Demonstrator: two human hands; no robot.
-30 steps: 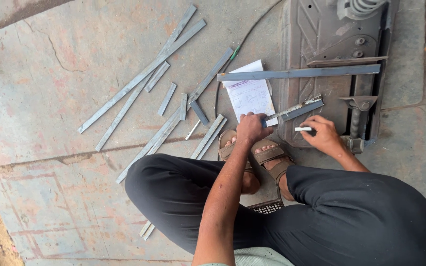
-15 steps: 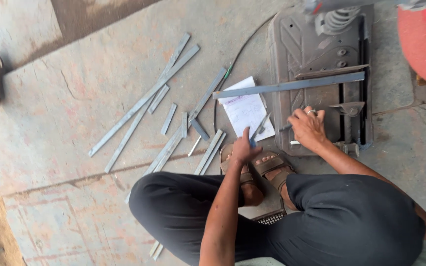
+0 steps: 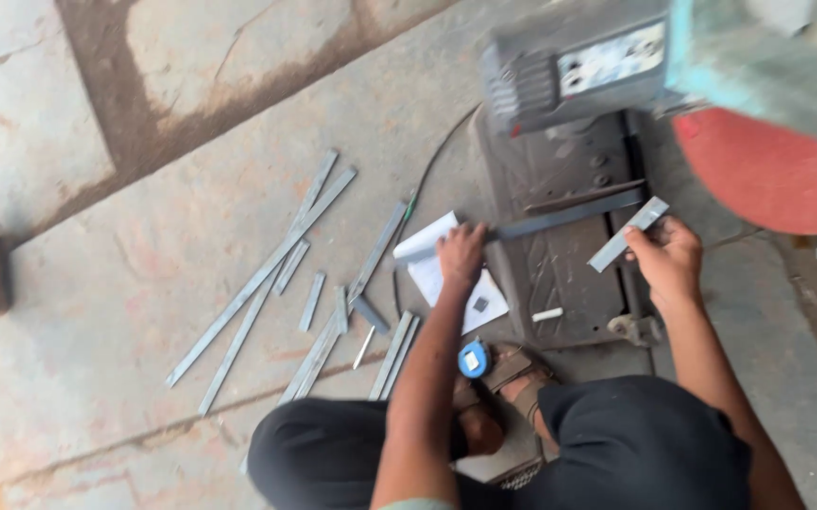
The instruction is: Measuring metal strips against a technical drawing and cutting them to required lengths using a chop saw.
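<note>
My left hand [image 3: 462,255] clamped on the long metal bar [image 3: 560,216] across the machine base [image 3: 569,274], my right hand [image 3: 665,257] gripping a short metal strip [image 3: 628,233] near its right edge, paper [image 3: 446,274] under my left wrist.

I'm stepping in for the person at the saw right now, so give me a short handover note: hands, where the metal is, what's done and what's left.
Left hand: pressing one end of the long metal strip that lies across the saw base, over the white paper.
Right hand: holding a short metal strip raised at the base's right side.
Chalk piece on the base; blue tape measure by the feet; loose strips on the concrete to the left.
Done: short pieces lie on the floor.
Left: the long strip looks whole.
</note>
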